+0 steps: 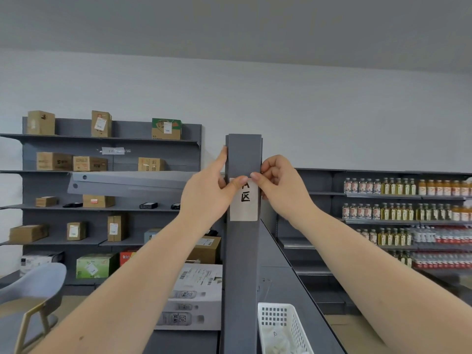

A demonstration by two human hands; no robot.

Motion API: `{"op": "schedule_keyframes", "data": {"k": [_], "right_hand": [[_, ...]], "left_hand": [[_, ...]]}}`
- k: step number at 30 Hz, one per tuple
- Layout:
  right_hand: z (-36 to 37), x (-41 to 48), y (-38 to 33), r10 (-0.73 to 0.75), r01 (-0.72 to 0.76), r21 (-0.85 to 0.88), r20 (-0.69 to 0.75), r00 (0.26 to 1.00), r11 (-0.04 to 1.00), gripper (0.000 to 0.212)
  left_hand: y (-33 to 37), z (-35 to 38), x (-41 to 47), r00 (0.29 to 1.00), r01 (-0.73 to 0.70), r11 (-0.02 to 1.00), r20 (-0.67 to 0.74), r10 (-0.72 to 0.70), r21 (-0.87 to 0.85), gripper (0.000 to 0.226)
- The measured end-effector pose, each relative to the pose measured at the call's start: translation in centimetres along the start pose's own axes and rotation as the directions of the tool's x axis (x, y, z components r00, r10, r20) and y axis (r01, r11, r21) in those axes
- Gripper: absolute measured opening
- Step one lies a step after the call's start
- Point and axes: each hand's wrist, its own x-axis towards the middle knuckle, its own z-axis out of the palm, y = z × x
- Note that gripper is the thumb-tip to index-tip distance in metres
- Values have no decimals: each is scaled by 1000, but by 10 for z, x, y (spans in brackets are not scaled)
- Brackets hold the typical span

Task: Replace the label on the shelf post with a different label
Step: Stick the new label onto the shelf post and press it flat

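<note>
At the end of a grey store shelving run, you work both thumbs along the top edge of a white paper label stuck to the front face of the grey shelf post, a little below its top. Your left hand wraps the post's left edge, fingers spread behind it, thumb pressed flat on the label's upper left corner. Your right hand is curled, thumb and forefinger drawn together at the upper right corner; whether they pinch a lifted edge or only press on it cannot be told. The label hangs upright, handwritten black characters showing, its lower part flat against the metal. This looks like either the start of peeling the old label or the smoothing of a new one; the frame does not settle which. If peeling, the next move calls for a slow, even downward pull so the paper does not tear. A white plastic basket holding paper slips sits below on the shelf top.
</note>
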Motion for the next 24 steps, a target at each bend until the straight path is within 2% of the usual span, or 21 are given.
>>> {"op": "schedule_keyframes", "data": {"k": [3,5,12,18,20,24], "right_hand": [[-2,-1,-2,11,-12,25,27,1000,1000,13],[-3,-3,-1,14,-15,35,31,999,999,13],[-6,-26,10,21,-19,-26,92,995,999,34],[0,-50,29,62,-52,-100,98,993,994,38],[1,-47,25,59,-42,-133,125,990,990,38],[1,-44,21,49,-26,-179,124,991,983,37]], "left_hand": [[-5,-6,1,992,72,988,111,-57,-134,73],[-5,-8,-1,988,81,983,140,-58,-166,72],[-12,-1,-26,975,148,944,203,-89,-296,79],[-20,-1,-41,947,88,988,318,-43,-128,110],[-19,-3,-38,945,68,994,324,-35,-90,112],[-20,-3,-37,952,92,988,301,-51,-123,108]]}}
